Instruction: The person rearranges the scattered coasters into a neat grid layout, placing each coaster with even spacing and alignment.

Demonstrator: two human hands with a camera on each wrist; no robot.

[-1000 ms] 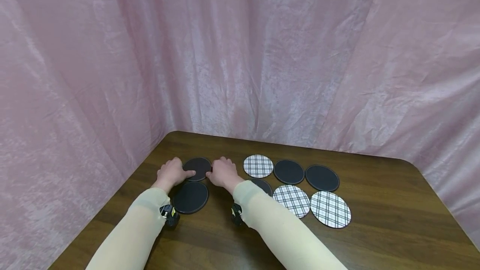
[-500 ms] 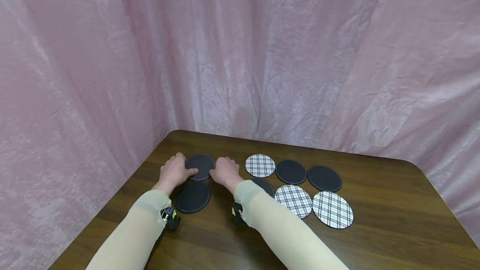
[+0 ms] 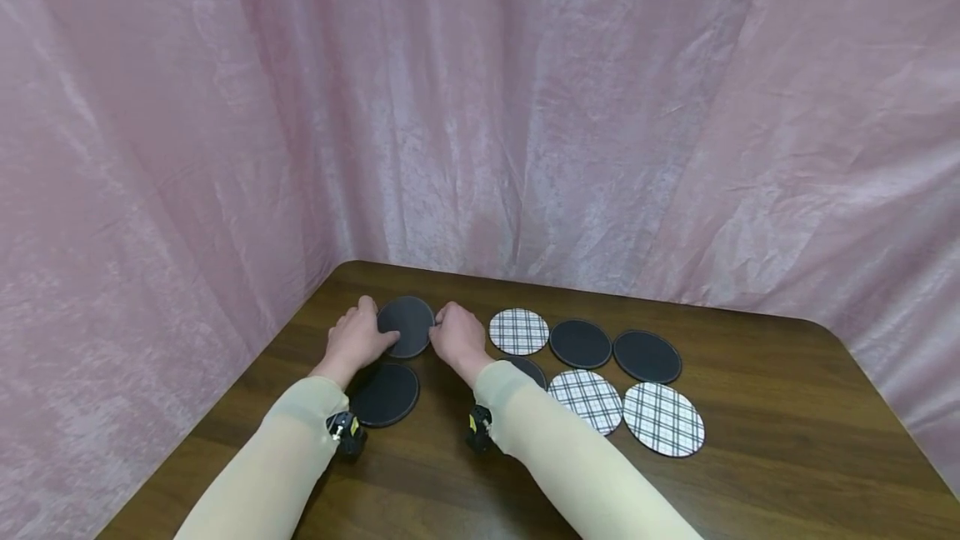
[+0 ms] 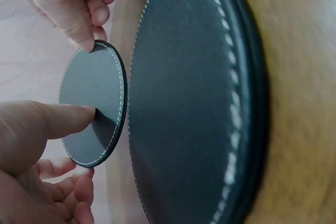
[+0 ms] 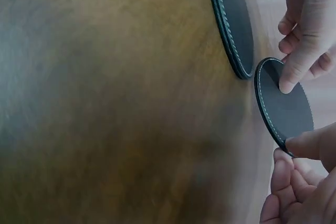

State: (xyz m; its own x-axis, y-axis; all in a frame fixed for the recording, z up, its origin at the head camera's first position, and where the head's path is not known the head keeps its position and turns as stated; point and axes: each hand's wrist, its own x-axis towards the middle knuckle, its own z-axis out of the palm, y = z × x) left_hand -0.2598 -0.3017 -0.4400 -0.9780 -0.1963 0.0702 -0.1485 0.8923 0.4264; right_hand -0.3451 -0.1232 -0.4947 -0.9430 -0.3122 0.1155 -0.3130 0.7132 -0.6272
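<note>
Both hands hold one round black coaster (image 3: 407, 326) with pale edge stitching, at the far left of the table. My left hand (image 3: 356, 342) grips its left side, the thumb lying on the black face and the other fingers behind. At the opposite edge, my right hand (image 3: 459, 338) pinches the rim between thumb and curled fingers, as the right wrist view shows. The coaster (image 5: 287, 106) is tilted, its near edge lower. A second black coaster (image 3: 386, 396) lies flat just nearer to me; it looms large in the left wrist view (image 4: 184, 98).
Right of the hands lie a plaid white coaster (image 3: 519, 332) and two black ones (image 3: 581, 344) in a back row. In front are two more plaid coasters (image 3: 663, 419) and a black coaster (image 3: 527, 371) partly hidden by the right arm. A pink curtain (image 3: 480, 107) hangs behind the wooden table (image 3: 787, 423).
The coaster between the hands has risen from lying flat to a tilt, moving slightly away and to the right. Both hands have moved with it; the other coasters stay put.
</note>
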